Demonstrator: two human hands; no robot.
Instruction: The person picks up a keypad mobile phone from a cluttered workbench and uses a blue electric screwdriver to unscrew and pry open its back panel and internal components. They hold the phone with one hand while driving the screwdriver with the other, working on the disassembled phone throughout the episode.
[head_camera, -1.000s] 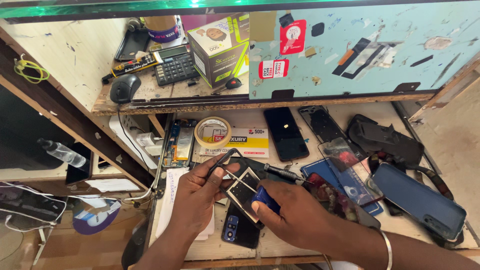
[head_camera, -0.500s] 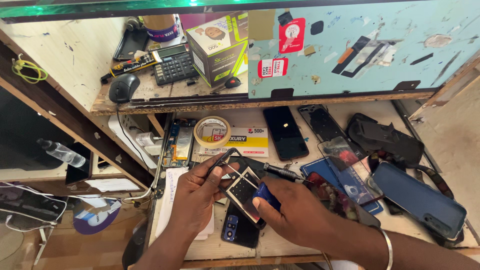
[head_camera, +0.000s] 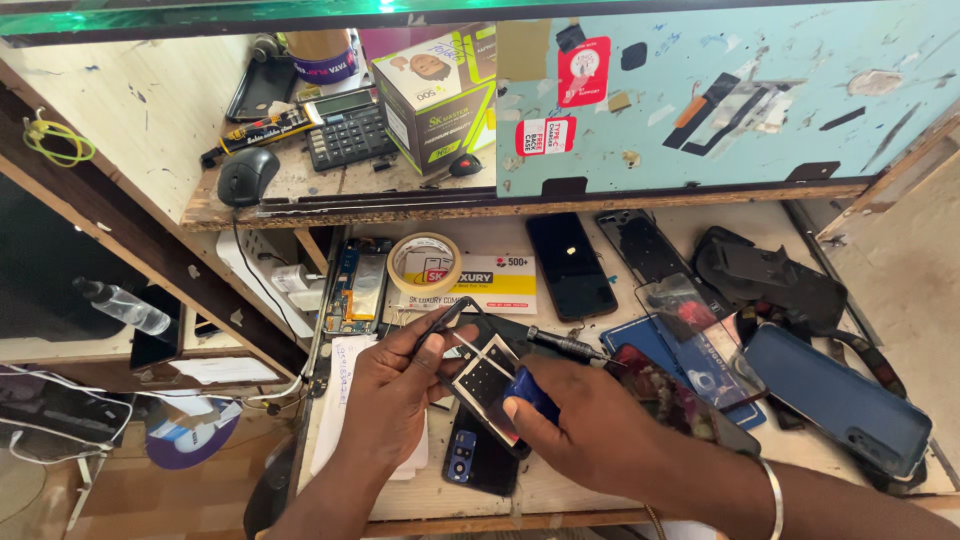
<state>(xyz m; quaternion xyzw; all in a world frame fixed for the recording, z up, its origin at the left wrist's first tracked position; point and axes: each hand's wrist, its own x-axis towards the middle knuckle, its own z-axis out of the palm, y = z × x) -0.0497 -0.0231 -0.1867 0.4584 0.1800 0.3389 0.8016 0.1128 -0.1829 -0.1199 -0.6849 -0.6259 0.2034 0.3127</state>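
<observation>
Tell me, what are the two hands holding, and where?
The left hand pinches black tweezers near their lower end; the right hand grips a small blue-handled tool over a square part.

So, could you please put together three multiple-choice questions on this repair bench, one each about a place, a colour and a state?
1. Where does the computer mouse lie?
A. On the upper shelf, left of the calculator
B. On the lower bench beside the tape roll
C. On the floor

2. What colour is the phone case at the far right of the bench?
A. Red
B. Blue
C. White

3. What is the left hand doing?
A. Lying flat and empty
B. Gripping the tape roll
C. Pinching black tweezers

Answers: 1 A, the mouse sits at the shelf's left end next to the calculator. 2 B, the case shows a plain blue back. 3 C, the fingers close on the tweezers while the right hand holds a small board.
</observation>
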